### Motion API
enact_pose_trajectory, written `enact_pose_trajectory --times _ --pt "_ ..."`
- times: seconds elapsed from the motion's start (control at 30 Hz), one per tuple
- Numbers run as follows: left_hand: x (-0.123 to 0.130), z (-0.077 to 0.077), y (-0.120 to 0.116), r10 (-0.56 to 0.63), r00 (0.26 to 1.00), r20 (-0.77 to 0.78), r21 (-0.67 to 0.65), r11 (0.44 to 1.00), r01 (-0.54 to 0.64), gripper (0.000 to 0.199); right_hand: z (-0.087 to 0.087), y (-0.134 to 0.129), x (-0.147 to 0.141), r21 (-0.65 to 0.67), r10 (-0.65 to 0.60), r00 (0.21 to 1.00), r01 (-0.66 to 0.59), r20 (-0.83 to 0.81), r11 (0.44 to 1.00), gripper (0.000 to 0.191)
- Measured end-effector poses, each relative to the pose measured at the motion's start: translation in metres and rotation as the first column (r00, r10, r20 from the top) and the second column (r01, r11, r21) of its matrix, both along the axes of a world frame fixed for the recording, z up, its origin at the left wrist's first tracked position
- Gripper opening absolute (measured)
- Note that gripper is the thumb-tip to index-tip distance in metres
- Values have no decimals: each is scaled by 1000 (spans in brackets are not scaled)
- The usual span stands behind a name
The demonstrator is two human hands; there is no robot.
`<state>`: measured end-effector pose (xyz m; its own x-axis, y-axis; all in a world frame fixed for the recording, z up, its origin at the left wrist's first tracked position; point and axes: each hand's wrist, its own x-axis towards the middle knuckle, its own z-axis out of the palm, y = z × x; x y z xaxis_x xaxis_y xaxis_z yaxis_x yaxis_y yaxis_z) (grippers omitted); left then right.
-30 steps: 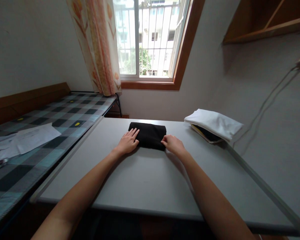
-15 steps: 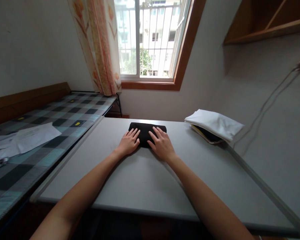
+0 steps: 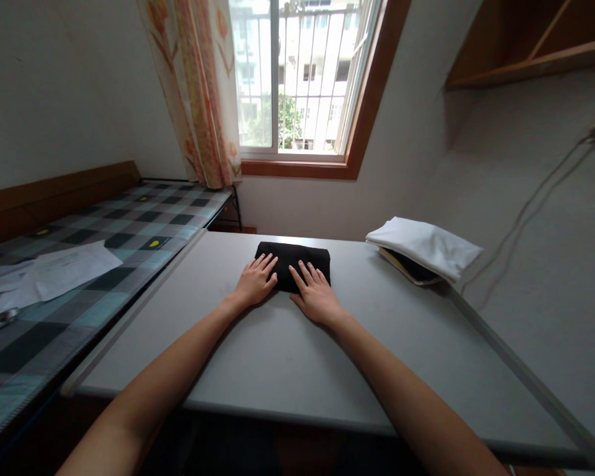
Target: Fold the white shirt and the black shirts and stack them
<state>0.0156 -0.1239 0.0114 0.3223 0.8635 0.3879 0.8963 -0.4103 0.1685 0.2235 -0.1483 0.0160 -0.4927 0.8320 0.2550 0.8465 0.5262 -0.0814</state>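
A black folded cloth (image 3: 297, 256) forms a flat rectangle near the far side of the white table (image 3: 277, 357). On its left end rests my left hand (image 3: 256, 279), palm down, with the fingers stretched over the fabric. My right hand (image 3: 318, 292) lies on the right part of the same cloth, fingers spread and the thumb near its front edge. Neither hand grips the fabric. What the cloth is, unfolded, cannot be told.
A white folded cloth (image 3: 426, 244) lies over a dark, yellow-edged item at the table's back right. To the left is a bed with a checked cover (image 3: 79, 277) and papers (image 3: 64, 271). A cord (image 3: 525, 205) hangs along the right wall.
My right hand has drawn slightly back toward me and its fingers have shifted on the black cloth. My left hand stays in about the same place.
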Motion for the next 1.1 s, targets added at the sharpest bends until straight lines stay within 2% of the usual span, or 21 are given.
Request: enact_pose_trajectory --times 0.17,0.33,0.43,0.5,0.57,0.63,0.8,1.1 --pt "0 -3 1 22 999 -43 45 999 -20 49 -1 -2 -1 13 -15 1000 15 21 1000 70" --pt "0 -1 -1 -22 1000 6 145 989 21 44 0 -2 2 42 3 1000 -2 -15 999 68" --pt "1 7 -3 -138 990 44 275 954 120 38 3 -2 5 63 26 998 -23 -49 998 66" --pt "2 11 -6 -256 966 33 328 916 232 33 6 -1 7 102 30 996 -22 -80 995 61" --pt "3 14 -8 -368 930 -6 327 878 349 28 10 0 9 155 4 993 14 -118 988 54" --pt "3 15 -9 -422 905 -46 292 861 416 27 13 2 12 198 -41 987 73 -157 977 47" --pt "-1 13 -8 -364 925 -104 250 891 379 41 18 6 16 253 -70 980 117 -187 960 45" --pt "-1 8 -6 -299 935 -190 320 882 347 37 16 -2 8 200 24 992 1 -124 980 55"
